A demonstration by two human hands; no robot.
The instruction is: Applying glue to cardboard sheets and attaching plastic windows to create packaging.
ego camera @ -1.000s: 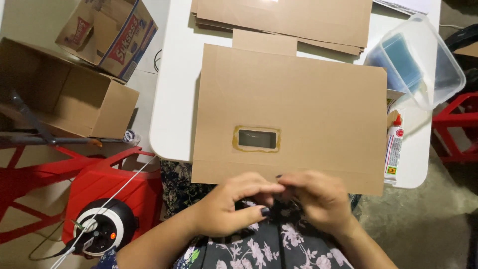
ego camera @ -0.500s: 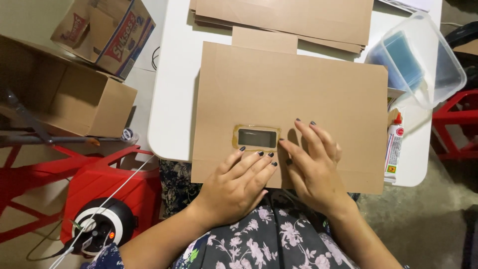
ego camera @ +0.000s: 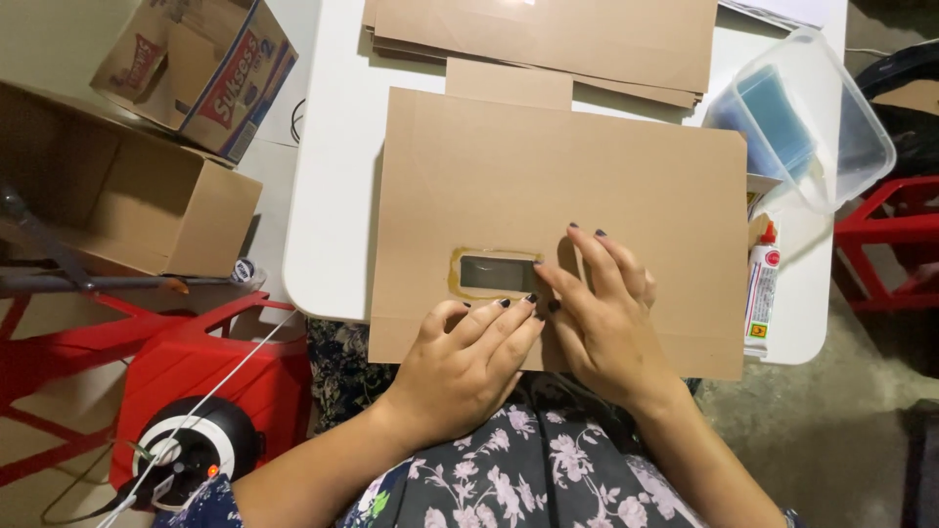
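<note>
Where hands [ego camera: 528, 337] press cardboard [ego camera: 558, 186], white table [ego camera: 333, 196]; red stools [ego camera: 885, 244].

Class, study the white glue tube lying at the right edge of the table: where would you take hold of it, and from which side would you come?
Grip the glue tube across its flat white body, coming from above or from the open right side. It lies flat along the white table edge, red nozzle pointing away from the person, close beside the brown cardboard sheet, so the left side looks cramped.

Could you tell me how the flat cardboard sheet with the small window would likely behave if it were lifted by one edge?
The cardboard sheet looks thin and wide, so it would probably sag, feeling light. It overhangs the white table, so a push might slide it off.
</note>
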